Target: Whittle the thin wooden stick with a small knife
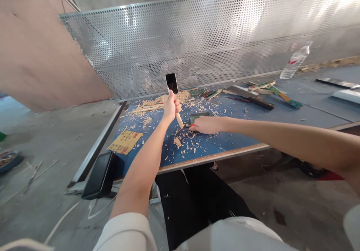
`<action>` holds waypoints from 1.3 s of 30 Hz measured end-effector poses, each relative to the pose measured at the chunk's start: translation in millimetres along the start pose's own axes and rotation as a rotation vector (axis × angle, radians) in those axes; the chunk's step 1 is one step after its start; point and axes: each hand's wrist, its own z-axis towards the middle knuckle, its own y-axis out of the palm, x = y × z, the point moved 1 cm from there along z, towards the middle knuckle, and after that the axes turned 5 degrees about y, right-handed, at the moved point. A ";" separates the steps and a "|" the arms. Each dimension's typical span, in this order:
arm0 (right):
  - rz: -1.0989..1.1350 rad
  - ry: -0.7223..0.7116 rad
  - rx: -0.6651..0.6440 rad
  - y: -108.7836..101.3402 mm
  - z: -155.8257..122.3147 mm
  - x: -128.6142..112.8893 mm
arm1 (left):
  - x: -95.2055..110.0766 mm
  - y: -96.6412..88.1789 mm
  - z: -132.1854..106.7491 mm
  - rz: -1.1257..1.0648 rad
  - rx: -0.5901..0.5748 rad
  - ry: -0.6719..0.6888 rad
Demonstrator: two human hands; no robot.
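My left hand [171, 105] is closed around a pale wooden stick [179, 119], held tilted with its lower end resting on the blue tabletop [242, 131]. My right hand [204, 125] lies low on the table just right of the stick's lower end, fingers curled around a small tool with a red tip [188, 125] that points at the stick; the tool's shape is mostly hidden. Wood shavings [157, 105] lie scattered around both hands.
A dark phone [171, 82] leans upright against the perforated metal screen [213, 37] behind my hands. A cleaver-like blade [253, 97], coloured sticks [278, 91] and a plastic bottle [295, 62] lie to the right. A yellow card [125, 142] and a black device [99, 176] sit at the table's left.
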 end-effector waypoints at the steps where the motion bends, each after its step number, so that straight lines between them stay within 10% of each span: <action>1: -0.021 0.004 -0.026 -2.2 -4.5 2.5 | -0.5 1.4 0.0 -0.006 -0.001 -0.009; 17: 0.312 -0.294 0.309 -21.3 44.1 30.4 | 26.4 -40.3 -1.7 -0.404 0.026 0.034; 23: 0.897 -0.218 0.187 9.7 46.6 29.3 | 29.2 -30.1 -8.3 -0.460 0.065 0.042; 29: 1.002 -0.162 0.181 17.5 33.2 21.0 | 14.7 -12.8 -14.4 -0.525 0.204 0.135; 39: 1.011 -0.040 0.671 8.5 43.0 37.8 | 20.7 -21.3 -6.1 -0.233 0.098 0.224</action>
